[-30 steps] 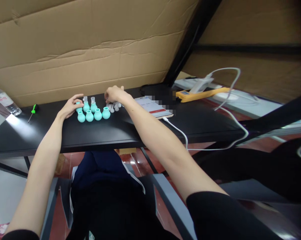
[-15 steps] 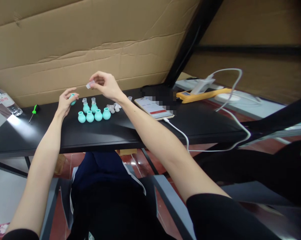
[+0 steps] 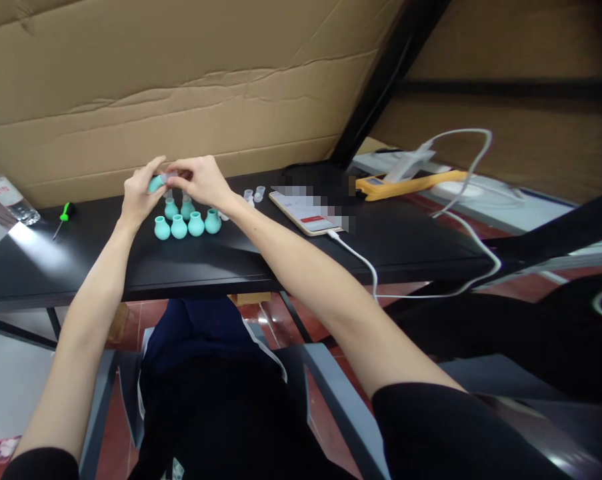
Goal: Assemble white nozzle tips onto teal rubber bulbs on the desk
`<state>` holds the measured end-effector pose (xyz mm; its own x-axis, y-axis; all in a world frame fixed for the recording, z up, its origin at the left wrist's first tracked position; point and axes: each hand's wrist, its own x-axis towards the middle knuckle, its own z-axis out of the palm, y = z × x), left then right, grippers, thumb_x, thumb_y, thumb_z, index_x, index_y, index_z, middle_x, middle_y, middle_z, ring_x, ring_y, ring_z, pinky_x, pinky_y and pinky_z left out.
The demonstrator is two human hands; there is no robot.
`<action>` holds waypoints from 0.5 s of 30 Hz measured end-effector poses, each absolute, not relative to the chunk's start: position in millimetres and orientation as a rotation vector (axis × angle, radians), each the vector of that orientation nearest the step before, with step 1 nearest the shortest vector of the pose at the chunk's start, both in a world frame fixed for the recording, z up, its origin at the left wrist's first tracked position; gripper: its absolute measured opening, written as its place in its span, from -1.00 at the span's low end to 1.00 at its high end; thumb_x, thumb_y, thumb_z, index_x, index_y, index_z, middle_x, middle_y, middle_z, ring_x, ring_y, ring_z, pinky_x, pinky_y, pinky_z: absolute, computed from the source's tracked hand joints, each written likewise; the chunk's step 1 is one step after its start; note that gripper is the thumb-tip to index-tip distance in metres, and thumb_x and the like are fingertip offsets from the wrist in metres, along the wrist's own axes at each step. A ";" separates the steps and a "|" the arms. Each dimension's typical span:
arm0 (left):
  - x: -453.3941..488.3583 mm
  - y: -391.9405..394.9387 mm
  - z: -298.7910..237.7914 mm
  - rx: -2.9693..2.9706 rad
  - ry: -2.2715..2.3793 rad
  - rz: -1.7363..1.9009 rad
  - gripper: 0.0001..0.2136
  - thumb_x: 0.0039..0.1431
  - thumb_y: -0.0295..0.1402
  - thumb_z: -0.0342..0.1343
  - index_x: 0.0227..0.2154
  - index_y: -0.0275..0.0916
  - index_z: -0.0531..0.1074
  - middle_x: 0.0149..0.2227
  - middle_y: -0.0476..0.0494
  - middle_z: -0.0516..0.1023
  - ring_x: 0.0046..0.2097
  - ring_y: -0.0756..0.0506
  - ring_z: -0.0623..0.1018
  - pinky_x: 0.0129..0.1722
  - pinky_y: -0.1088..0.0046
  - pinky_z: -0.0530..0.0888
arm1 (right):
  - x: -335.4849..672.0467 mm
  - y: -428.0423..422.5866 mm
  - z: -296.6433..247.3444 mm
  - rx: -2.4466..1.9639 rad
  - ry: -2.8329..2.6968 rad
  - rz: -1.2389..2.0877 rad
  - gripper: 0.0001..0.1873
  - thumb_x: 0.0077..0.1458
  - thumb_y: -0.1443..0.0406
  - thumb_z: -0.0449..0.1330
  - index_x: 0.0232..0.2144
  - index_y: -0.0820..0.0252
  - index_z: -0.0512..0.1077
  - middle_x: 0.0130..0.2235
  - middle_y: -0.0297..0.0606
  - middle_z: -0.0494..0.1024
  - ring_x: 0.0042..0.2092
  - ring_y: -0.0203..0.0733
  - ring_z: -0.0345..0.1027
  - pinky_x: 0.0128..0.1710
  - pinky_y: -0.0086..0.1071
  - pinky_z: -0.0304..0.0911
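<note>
My left hand [image 3: 141,193] grips a turquoise rubber bulb [image 3: 156,183], held tilted with its mouth toward the right. Pinched in the fingers of my right hand [image 3: 199,181] is a small clear plastic nozzle [image 3: 169,177], and it meets the bulb's mouth; how far it sits inside cannot be seen. Below the hands, several open turquoise bulbs [image 3: 195,224] stand in a row on the black table [image 3: 241,267]. Behind them are two bulbs [image 3: 171,209] with clear nozzles in their tops, partly covered by my right hand.
Loose clear nozzles [image 3: 259,193] lie right of my right hand. Farther right are a phone [image 3: 305,215] with a white cable [image 3: 361,260] and a yellow device [image 3: 381,189]. A green-black screwdriver [image 3: 65,215] and a water bottle [image 3: 8,195] are at the left. Cardboard [image 3: 181,80] rises behind.
My right hand has moved left and down with the nozzle, bringing it to the bulb. My left hand has moved slightly right and up, turning the bulb toward the nozzle.
</note>
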<state>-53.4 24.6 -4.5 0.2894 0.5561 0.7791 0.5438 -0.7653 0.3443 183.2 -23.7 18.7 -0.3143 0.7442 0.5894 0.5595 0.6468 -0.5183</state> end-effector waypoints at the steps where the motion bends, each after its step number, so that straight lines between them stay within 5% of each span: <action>1: -54.6 26.1 -4.7 2.517 1.075 1.518 -0.49 0.38 -0.10 0.59 0.32 -0.01 0.69 0.12 -0.15 0.84 0.27 -0.33 0.77 0.48 0.11 0.58 | 183.9 -24.5 19.4 -1.035 -2.025 0.260 -0.62 0.48 0.15 0.33 0.18 0.08 0.81 0.03 -0.11 0.89 0.09 0.20 0.71 0.34 0.06 0.45; 10: -56.7 33.9 -5.0 2.605 0.964 1.420 -0.52 0.40 -0.03 0.57 0.26 -0.05 0.71 0.20 -0.25 0.79 0.36 -0.40 0.71 0.60 -0.09 0.48 | 190.4 -31.0 26.0 -1.088 -2.119 0.256 -0.56 0.65 0.05 0.17 -0.05 0.10 0.80 -0.11 -0.14 0.82 0.01 0.14 0.62 0.34 0.04 0.42; 15: -54.7 39.7 -6.8 2.545 0.929 1.402 -0.54 0.34 -0.17 0.58 0.24 -0.10 0.73 0.00 -0.22 0.74 0.26 -0.36 0.72 0.61 -0.14 0.45 | 191.0 -24.7 24.0 -1.101 -2.075 0.288 -0.48 0.67 -0.07 0.21 -0.21 0.10 0.73 -0.21 -0.17 0.78 -0.08 0.08 0.58 0.24 -0.03 0.46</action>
